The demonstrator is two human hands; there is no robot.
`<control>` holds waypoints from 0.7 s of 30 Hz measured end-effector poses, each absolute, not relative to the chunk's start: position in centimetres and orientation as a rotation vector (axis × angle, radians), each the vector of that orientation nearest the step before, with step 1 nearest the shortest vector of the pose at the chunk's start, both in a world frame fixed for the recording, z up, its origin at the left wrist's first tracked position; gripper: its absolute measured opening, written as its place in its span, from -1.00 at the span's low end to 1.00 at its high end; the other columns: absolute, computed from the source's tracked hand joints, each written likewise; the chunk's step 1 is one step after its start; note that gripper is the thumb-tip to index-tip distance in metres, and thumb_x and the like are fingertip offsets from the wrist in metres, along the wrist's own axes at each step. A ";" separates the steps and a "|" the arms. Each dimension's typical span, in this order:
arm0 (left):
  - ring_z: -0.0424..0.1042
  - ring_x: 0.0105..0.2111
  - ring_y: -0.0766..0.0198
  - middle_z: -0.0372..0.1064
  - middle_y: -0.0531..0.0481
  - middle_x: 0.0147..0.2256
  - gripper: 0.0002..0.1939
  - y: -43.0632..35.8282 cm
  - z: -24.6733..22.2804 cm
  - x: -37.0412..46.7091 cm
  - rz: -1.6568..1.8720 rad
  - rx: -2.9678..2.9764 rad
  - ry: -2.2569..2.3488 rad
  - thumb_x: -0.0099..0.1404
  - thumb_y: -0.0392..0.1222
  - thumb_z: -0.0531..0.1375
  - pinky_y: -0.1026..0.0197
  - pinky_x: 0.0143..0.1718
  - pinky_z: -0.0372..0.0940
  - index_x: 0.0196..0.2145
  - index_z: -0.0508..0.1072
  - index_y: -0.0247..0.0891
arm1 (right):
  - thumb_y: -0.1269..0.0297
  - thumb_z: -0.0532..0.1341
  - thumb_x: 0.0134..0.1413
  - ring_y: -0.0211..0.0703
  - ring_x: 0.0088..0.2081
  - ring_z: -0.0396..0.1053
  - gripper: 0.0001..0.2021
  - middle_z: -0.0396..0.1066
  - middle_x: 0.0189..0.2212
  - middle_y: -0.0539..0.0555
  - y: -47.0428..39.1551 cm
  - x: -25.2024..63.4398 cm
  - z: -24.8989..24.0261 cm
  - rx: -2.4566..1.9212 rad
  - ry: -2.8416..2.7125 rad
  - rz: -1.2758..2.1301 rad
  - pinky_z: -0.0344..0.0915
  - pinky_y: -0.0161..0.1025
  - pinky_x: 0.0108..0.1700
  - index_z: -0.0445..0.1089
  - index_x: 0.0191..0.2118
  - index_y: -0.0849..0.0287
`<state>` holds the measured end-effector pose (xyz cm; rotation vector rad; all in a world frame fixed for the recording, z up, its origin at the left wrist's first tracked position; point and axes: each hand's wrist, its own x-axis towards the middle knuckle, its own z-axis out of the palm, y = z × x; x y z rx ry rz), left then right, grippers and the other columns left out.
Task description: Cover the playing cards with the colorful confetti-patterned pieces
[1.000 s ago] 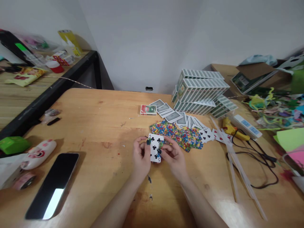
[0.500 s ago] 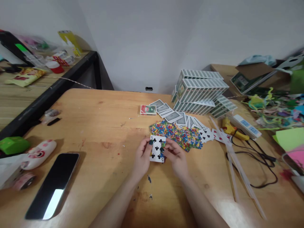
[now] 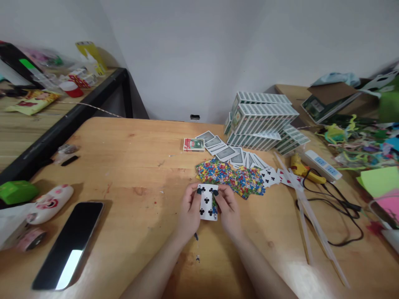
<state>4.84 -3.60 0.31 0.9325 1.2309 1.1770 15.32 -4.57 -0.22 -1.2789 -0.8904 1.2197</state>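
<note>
Between my two hands is a five of clubs playing card (image 3: pixel 206 203), face toward me. My left hand (image 3: pixel 189 207) pinches its left edge, thumb on the face. My right hand (image 3: pixel 230 209) grips the upper right edge the same way. A strip of colourful pattern shows at the card's right side, by my right fingers; whether it is a second card I cannot tell. Just beyond my hands lies a spread of cards with a multicoloured pattern (image 3: pixel 230 176). Behind them are overlapping grey-backed cards (image 3: pixel 227 153) and a red-and-green card box (image 3: pixel 193 144).
Striped card-box packs (image 3: pixel 264 118) stack at the back right. A yellow glue gun (image 3: pixel 307 171), a power strip (image 3: pixel 322 165), black cable and clear glue sticks (image 3: pixel 321 228) lie on the right. A phone (image 3: pixel 69 245) and a white cartoon-faced object (image 3: pixel 51 202) lie on the left.
Both hands have brought the five of clubs slightly down, toward me. My right thumb has shifted up to near the card's top right corner.
</note>
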 end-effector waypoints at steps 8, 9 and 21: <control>0.28 -0.55 0.38 0.29 0.11 -0.52 -0.89 -3.7 0.5 5.0 1.193 0.911 1.250 0.17 -0.23 0.03 0.37 -0.54 0.20 -0.32 0.30 -0.22 | 0.18 0.08 0.01 -0.27 -0.47 0.19 -0.86 0.23 -0.48 -0.06 -4.7 14.9 0.2 -1.319 -0.879 1.225 0.17 -0.35 -0.44 0.20 -0.29 0.09; 0.28 -0.55 0.38 0.29 0.11 -0.53 -0.89 -3.7 0.5 5.0 1.191 0.908 1.253 0.17 -0.23 0.03 0.37 -0.54 0.20 -0.32 0.30 -0.23 | 0.18 0.08 0.02 -0.27 -0.48 0.19 -0.86 0.23 -0.48 -0.07 -4.8 14.8 0.2 -1.322 -0.883 1.223 0.17 -0.35 -0.44 0.20 -0.30 0.09; 0.24 -0.62 0.40 0.26 0.14 -0.59 -0.90 -3.7 0.4 5.1 1.182 0.897 1.261 0.15 -0.23 0.05 0.38 -0.59 0.16 -0.34 0.30 -0.22 | 0.20 0.08 -0.01 -0.25 -0.47 0.19 -0.89 0.24 -0.49 -0.06 -4.6 14.8 0.2 -1.309 -0.873 1.235 0.17 -0.34 -0.44 0.23 -0.34 0.08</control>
